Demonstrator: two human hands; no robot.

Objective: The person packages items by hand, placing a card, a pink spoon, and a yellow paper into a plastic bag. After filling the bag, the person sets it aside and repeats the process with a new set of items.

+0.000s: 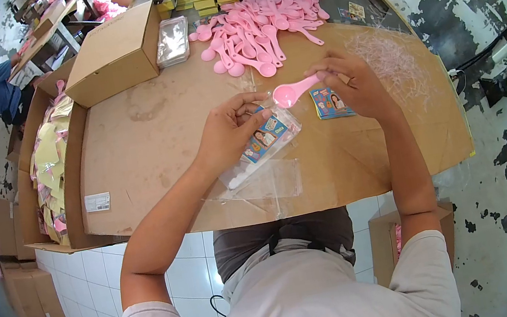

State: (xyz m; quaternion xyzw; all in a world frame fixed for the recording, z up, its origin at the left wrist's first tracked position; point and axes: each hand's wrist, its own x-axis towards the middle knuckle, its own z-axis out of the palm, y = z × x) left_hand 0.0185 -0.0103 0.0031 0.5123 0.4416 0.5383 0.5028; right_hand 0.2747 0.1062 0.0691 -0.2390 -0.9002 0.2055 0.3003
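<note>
My left hand [228,130] pinches a clear plastic bag [288,128] near its open end. Inside the bag shows a blue printed card [265,137], and a long white piece [244,174] lies along its lower part. Between the fingers of my right hand [352,80] is the handle of a pink measuring spoon [286,95]. The spoon's bowl points left, right at the bag's mouth. Just below my right hand, a small stack of blue printed cards [332,105] lies on the cardboard-covered table [155,167]. A flat clear plastic sheet [283,177] lies under the bag.
A heap of pink spoons [266,27] covers the table's back middle. On the left stands an open box [83,152] of packed bags, beside a closed carton [114,51]. Clear bags [172,41] and plastic strands [387,61] lie farther out. A person [0,89] sits far left.
</note>
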